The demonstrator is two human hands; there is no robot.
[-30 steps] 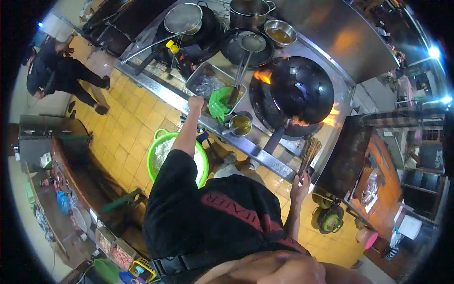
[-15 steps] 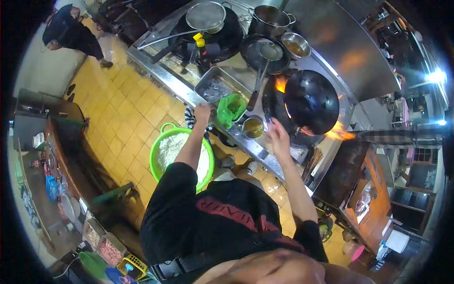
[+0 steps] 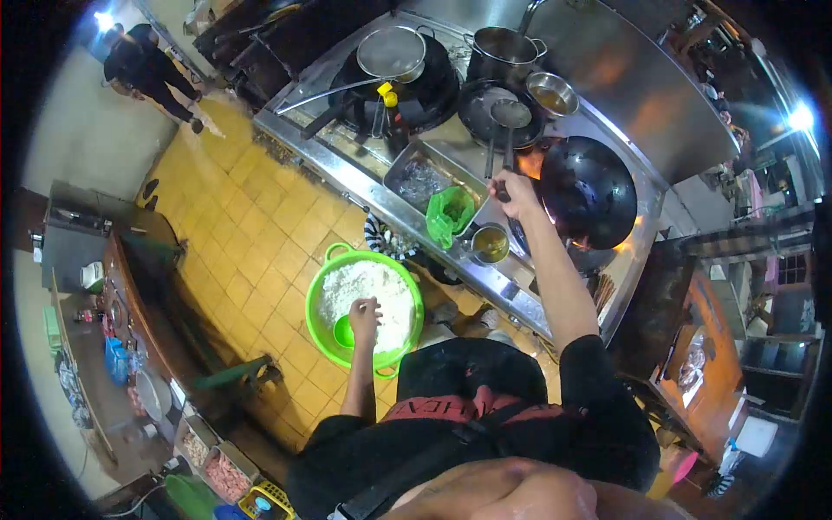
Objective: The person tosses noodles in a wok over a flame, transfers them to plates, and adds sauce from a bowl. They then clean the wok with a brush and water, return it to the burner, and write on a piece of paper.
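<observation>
My left hand (image 3: 366,317), fingers loosely bent and apart, hovers over a green basin (image 3: 416,305) of white rice-like food. Just beside it in the basin is a small green bowl (image 3: 344,332); no grip on it shows. On the stove side, my right hand (image 3: 515,192) is closed around a dark handle below a skimmer (image 3: 510,113) and a black pan (image 3: 476,106); which of the two it belongs to is unclear. A black wok (image 3: 588,192) tilts over flames to its right. A green bag (image 3: 450,215) and a cup of yellowish liquid (image 3: 490,243) are nearby.
A metal tray (image 3: 407,157), a sauce bottle (image 3: 396,130), a strainer (image 3: 391,54), a pot (image 3: 505,46) and a steel bowl (image 3: 553,94) occupy the stove. Another person (image 3: 149,69) is at the upper left. Food containers (image 3: 227,472) line the lower left.
My left hand has moved from the counter edge down over the basin. My right hand has moved up from beside the wok and closed on the handle. The view has shifted.
</observation>
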